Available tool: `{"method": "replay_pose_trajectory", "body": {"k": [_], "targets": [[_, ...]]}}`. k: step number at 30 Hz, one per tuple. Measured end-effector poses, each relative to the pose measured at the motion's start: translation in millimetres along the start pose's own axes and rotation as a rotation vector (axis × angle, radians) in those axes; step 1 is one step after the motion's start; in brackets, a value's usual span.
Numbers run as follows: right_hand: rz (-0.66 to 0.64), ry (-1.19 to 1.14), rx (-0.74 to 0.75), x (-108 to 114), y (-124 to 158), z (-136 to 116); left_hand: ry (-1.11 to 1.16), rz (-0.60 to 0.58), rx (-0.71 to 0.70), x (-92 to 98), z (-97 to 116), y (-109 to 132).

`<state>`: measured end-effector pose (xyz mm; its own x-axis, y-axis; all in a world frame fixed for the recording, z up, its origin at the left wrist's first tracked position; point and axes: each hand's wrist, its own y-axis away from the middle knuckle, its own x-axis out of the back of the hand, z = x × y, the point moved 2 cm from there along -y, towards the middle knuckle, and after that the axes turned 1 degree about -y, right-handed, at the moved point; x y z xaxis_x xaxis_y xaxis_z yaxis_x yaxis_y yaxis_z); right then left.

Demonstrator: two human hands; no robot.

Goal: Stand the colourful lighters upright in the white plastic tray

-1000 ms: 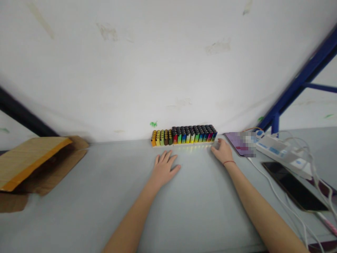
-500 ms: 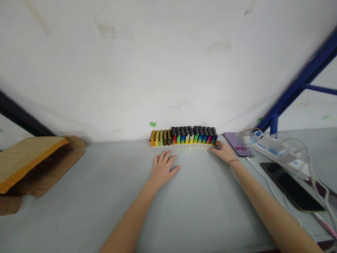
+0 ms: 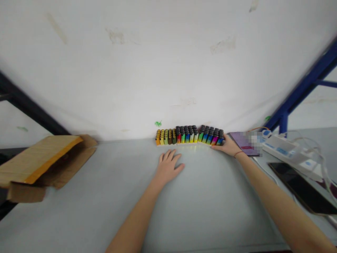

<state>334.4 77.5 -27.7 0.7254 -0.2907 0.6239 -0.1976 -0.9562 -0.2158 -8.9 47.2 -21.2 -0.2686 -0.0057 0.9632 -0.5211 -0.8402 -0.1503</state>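
Three blocks of upright lighters stand side by side against the wall. The yellow-to-dark-brown lighters [image 3: 165, 137] are on the left, and black-topped multicoloured lighters [image 3: 187, 135] fill the middle. On the right, another tray of black-topped lighters [image 3: 211, 136] sits slightly turned, with a narrow gap between it and the middle block. My right hand [image 3: 229, 146] grips this tray's right end, thumb along the front and the other fingers partly hidden behind it. Flat on the table, fingers spread, my left hand [image 3: 169, 168] rests in front of the blocks and touches none of them.
An open cardboard box [image 3: 65, 158] lies at the left of the grey table [image 3: 105, 211]. On the right are a purple-screened device [image 3: 240, 142], a white power strip [image 3: 292, 154] with cables, and a dark phone [image 3: 302, 186]. The white wall [image 3: 158, 70] bounds the back.
My right hand has closed round the right tray's end, and that tray has turned and parted slightly from the middle one. My left hand stays flat. The whole view has shifted a little.
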Motion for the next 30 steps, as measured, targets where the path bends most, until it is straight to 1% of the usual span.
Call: {"method": "replay_pose_trajectory", "body": {"k": [5,8,11,13,15,17,18,20,23,26,30], "targets": [[0.049,0.094,0.002,18,42,-6,0.035,0.006,-0.01,-1.6,0,0],[0.009,0.113,-0.021,27,70,-12,0.048,0.007,-0.004,-0.4,-1,0],[-0.093,0.067,0.015,27,97,-24,0.088,-0.036,-0.021,3.5,2,0],[-0.163,0.029,0.035,20,111,-35,0.175,-0.102,-0.104,5.7,7,1],[-0.224,-0.017,0.074,8,121,-48,0.299,-0.16,-0.207,6.4,16,2],[-0.275,-0.085,0.119,-7,127,-60,0.421,-0.176,-0.268,5.8,23,2],[-0.284,-0.119,0.141,-15,128,-66,0.48,-0.168,-0.269,5.5,25,2],[-0.291,-0.163,0.179,-31,127,-75,0.593,-0.144,-0.229,5.7,25,3],[-0.285,-0.178,0.217,-49,121,-84,0.7,-0.138,-0.126,10.1,15,6],[-0.323,-0.192,0.249,-63,114,-91,0.714,-0.147,-0.073,17.1,-1,12],[-0.394,-0.235,0.303,-74,108,-98,0.74,-0.108,-0.039,22.8,-20,22]]}}
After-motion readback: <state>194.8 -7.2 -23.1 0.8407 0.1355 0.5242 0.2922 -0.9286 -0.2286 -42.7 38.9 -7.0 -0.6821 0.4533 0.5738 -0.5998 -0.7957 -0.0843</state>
